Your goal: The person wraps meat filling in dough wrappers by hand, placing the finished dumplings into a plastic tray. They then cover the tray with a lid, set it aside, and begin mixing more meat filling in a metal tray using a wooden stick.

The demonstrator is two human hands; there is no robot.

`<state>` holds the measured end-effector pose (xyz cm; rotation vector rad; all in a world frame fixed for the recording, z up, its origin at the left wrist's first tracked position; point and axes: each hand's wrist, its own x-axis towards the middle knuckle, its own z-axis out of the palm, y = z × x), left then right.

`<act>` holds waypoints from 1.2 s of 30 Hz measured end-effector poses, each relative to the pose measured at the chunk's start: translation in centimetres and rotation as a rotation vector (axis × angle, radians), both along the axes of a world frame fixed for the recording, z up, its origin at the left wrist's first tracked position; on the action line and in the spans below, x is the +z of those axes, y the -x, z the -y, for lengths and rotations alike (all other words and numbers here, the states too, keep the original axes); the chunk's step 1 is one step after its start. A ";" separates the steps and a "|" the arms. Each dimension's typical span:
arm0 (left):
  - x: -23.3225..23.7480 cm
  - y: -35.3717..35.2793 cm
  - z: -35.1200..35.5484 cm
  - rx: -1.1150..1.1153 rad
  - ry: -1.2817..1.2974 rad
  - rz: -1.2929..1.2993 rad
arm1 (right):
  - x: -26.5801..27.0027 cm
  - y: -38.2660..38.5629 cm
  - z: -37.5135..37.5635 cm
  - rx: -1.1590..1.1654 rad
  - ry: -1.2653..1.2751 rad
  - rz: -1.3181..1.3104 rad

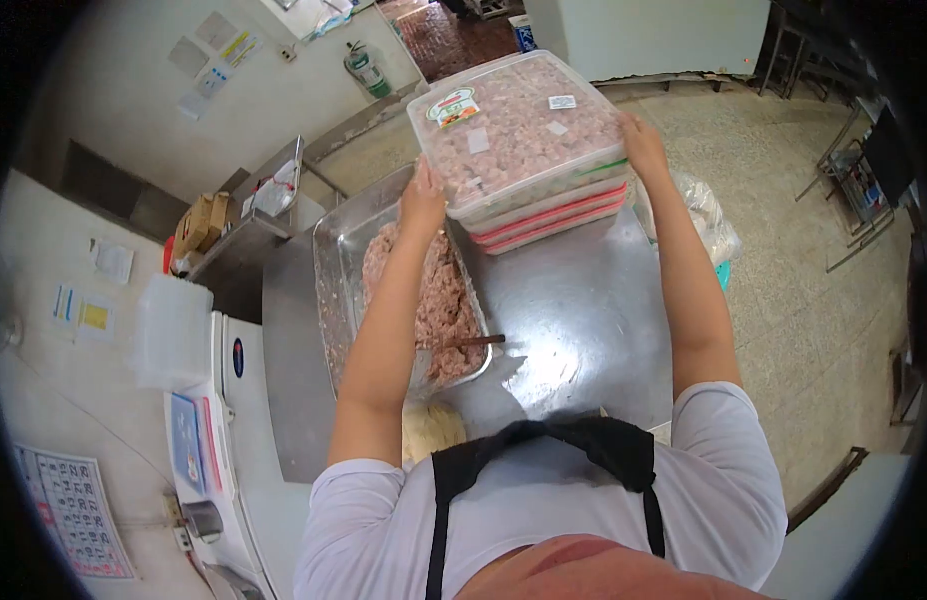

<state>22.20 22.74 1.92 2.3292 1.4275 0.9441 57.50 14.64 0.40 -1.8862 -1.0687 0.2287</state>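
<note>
Box (pixel 538 188), clear plastic, pink mince (pixel 523 130) inside

At least three lidded boxes (pixel 523 130) of minced meat sit in one stack: one clear-lidded on top and two red-rimmed beneath, the exact number hard to tell. Two grips are on it, the left grip (pixel 423 203) and the right grip (pixel 643 143). There is one metal tray (pixel 330 262), one counter (pixel 583 320), one plastic bag (pixel 708 215), one fire extinguisher (pixel 366 68) and one wall calendar (pixel 73 510).

Commercial food-prep kitchen: steel worktable (pixel 583 320), big metal tray (pixel 333 260) of minced meat (pixel 443 310), stacked lidded meat tubs (pixel 523 140).
</note>
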 end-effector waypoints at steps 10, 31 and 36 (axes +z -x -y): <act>4.1 18.2 16.5 -0.088 0.387 0.585 | 4.6 5.6 2.5 -0.035 -0.180 0.620; -9.2 35.2 37.6 1.014 0.046 0.844 | 3.7 20.1 -0.9 0.537 -0.264 1.019; -13.4 33.4 35.1 1.061 -0.204 0.139 | 3.2 20.3 0.5 0.517 -0.243 1.026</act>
